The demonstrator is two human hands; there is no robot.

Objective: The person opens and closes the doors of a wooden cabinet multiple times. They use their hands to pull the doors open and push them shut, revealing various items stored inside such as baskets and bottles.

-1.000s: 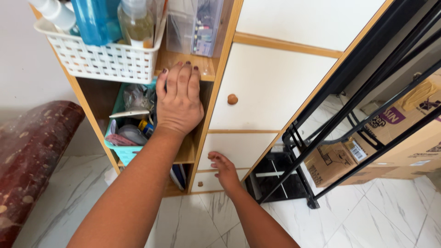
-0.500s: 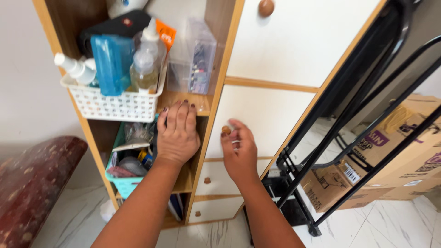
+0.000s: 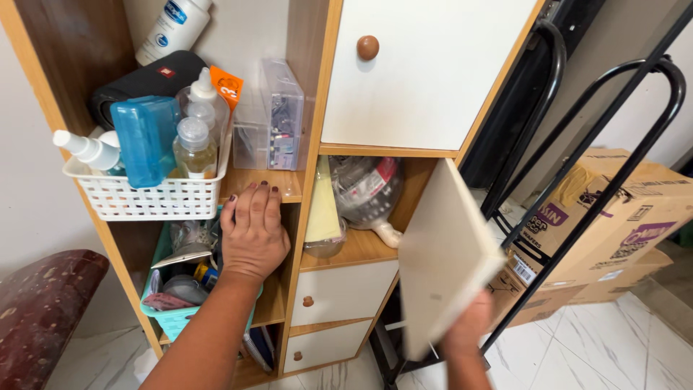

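A room in a home. A wood-edged cabinet with white doors and round knobs stands on a marble-tile floor. Its open shelves hold household goods: a white basket of toiletry bottles, a lotion bottle, a clear organiser box. Cardboard boxes sit beside a black metal rack.
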